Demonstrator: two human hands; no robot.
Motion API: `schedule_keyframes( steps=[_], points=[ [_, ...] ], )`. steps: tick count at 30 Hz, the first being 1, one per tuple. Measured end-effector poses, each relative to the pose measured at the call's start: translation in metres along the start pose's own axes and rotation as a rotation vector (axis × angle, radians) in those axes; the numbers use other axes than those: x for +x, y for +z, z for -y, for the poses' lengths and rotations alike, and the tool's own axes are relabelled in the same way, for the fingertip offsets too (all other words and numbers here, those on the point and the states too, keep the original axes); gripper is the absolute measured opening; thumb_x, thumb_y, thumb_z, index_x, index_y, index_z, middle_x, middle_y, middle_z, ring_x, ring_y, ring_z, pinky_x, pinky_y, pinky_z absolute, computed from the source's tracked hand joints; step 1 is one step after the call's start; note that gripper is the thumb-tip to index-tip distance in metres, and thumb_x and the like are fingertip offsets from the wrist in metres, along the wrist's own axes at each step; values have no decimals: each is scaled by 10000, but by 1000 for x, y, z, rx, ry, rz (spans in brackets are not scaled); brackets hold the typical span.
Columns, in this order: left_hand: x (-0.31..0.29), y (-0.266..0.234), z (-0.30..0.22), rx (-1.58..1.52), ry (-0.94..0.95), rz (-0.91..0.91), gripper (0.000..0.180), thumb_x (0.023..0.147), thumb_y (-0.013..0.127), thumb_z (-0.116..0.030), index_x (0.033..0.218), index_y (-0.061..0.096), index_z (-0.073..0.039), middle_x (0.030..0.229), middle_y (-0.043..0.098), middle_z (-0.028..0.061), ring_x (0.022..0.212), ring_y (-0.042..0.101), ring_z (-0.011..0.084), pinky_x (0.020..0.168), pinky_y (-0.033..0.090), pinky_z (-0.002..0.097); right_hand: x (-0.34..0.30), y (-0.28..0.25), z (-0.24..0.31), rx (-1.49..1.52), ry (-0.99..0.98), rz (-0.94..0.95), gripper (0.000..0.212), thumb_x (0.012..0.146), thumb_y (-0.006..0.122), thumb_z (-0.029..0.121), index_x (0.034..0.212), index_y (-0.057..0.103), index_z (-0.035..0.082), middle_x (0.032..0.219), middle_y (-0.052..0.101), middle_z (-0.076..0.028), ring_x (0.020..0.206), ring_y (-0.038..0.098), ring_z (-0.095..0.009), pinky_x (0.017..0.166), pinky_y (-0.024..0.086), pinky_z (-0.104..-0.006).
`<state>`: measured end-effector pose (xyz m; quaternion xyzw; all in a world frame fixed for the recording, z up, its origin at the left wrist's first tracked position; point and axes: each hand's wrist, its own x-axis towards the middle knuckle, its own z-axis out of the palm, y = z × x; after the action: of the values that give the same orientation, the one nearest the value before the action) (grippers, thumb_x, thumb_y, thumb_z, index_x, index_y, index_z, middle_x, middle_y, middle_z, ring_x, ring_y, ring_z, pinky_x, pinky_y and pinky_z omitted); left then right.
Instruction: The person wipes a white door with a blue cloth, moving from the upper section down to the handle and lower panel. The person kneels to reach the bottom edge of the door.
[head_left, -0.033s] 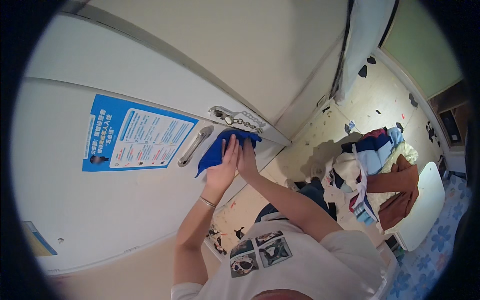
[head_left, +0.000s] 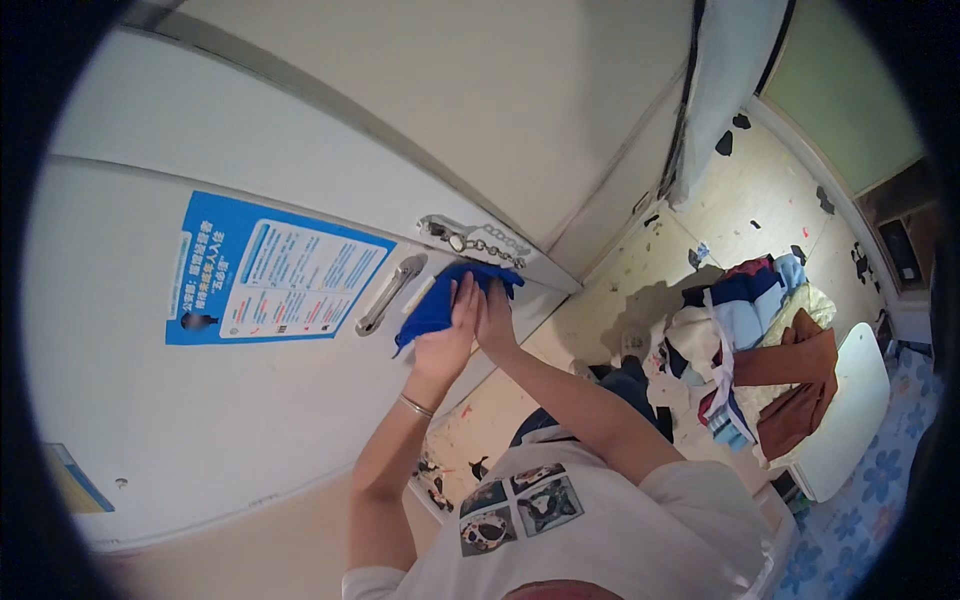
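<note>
A blue cloth (head_left: 428,312) is bunched against the white door (head_left: 250,420), just beyond the metal door handle (head_left: 391,294). My left hand (head_left: 448,338) holds it against the door, fingers close together and pointing upward over the fabric. Beside it, touching, my right hand (head_left: 494,322) grips the cloth's right part; its fingertips are partly hidden in the folds. Right above the cloth hangs a metal door chain (head_left: 490,247), fixed to a plate near the door's edge. What lies behind the cloth is hidden.
A blue and white poster (head_left: 280,270) is stuck to the door left of the handle. At the right, a heap of clothes with a brown garment (head_left: 797,385) lies on a white chair (head_left: 850,415). Dark scraps (head_left: 725,142) dot the pale floor.
Both hands and the cloth have shifted very slightly. The cloth's lower left edge has folded a little differently, and the grip stays the same.
</note>
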<state>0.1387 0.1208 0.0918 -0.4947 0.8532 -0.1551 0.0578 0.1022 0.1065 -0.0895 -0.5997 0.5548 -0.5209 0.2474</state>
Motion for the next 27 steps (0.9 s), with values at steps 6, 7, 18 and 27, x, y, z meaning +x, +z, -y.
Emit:
schedule_keyframes(
  steps=[6,7,18,27],
  points=[
    [-13,16,6,10,5,72,579,824,495,-125,1392,389,-85,1453,363,101,1233,466,300,994,387,430,36,-17,15,319,465,207,430,926,413,274,1093,501,-113,1115,521,-322,1027,472,-485,910,371,-492],
    [-17,19,9,4,-23,26,653,773,581,-139,1398,390,-143,1470,347,68,1091,560,244,802,477,422,45,-24,23,476,514,266,469,938,384,312,1142,489,-97,1164,490,-332,1076,446,-478,945,346,-494],
    [-58,23,27,47,-258,-248,384,805,555,-231,1178,584,-145,1389,453,69,1165,486,170,813,398,311,42,-82,106,148,-301,188,478,864,519,150,1290,424,-45,1415,297,-272,1272,285,-497,1035,262,-538],
    [-107,42,50,147,-605,-352,505,705,612,-399,1112,604,-101,1234,502,133,1043,467,342,838,342,520,55,-66,143,-61,-834,369,429,820,603,346,1187,592,124,1311,457,-112,1245,346,-375,983,282,-582]
  ],
)
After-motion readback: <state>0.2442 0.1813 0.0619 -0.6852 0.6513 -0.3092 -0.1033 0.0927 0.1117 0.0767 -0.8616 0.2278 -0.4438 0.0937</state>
